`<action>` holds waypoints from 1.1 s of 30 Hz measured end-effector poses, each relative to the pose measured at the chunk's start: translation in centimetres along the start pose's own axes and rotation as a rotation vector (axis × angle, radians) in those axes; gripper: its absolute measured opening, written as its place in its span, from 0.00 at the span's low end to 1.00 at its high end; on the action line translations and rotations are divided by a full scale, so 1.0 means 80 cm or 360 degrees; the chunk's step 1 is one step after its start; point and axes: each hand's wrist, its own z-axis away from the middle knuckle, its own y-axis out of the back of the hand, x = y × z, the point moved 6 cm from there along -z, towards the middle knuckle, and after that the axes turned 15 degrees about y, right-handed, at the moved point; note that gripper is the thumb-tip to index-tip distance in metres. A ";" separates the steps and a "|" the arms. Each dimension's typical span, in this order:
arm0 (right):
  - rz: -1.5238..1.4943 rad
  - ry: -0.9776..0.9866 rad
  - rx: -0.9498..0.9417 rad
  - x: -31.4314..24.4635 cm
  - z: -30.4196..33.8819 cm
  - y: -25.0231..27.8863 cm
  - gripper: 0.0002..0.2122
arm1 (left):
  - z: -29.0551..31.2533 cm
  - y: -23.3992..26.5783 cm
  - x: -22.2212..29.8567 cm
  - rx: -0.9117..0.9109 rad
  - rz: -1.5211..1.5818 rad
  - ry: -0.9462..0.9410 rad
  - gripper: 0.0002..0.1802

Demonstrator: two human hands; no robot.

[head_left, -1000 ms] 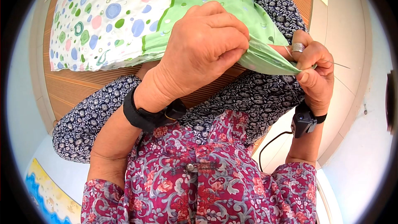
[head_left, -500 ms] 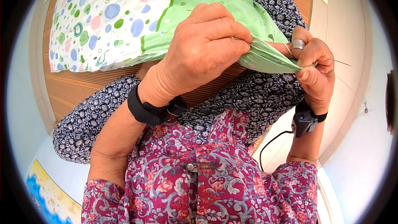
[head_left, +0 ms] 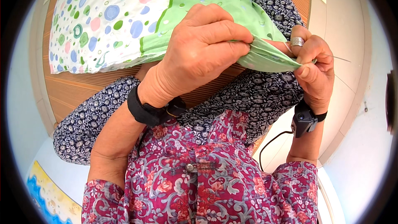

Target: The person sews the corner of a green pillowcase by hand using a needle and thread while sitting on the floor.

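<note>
A pillowcase (head_left: pixel 112 29), white with coloured dots and a green end (head_left: pixel 219 0), lies across my lap and the wooden surface. My left hand (head_left: pixel 203 49) pinches the green edge between thumb and fingers. At the far right corner of that edge, my right hand (head_left: pixel 313 56) is closed on the folded cloth, which is drawn out between both hands. A thin needle (head_left: pixel 342 59) sticks out to the right from the right fingers; its other end is hidden. A pale thread (head_left: pixel 287 81) hangs below the cloth near the right hand. A wide silver ring (head_left: pixel 297 41) sits on a right finger.
My crossed legs in dark floral trousers (head_left: pixel 91 116) rest on a slatted wooden surface (head_left: pixel 70 89). Each wrist wears a black strap, the right one with a small camera (head_left: pixel 304 118) and a cable (head_left: pixel 265 149). Pale floor tiles (head_left: pixel 344 29) lie to the right.
Both hands keep their hold on the cloth. The right hand and the needle have shifted very slightly up and left; the left hand is almost still.
</note>
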 end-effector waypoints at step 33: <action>-0.0098 0.0041 0.0079 -0.001 -0.007 0.008 0.07 | -0.022 0.016 0.017 -0.0094 -0.0027 0.0268 0.15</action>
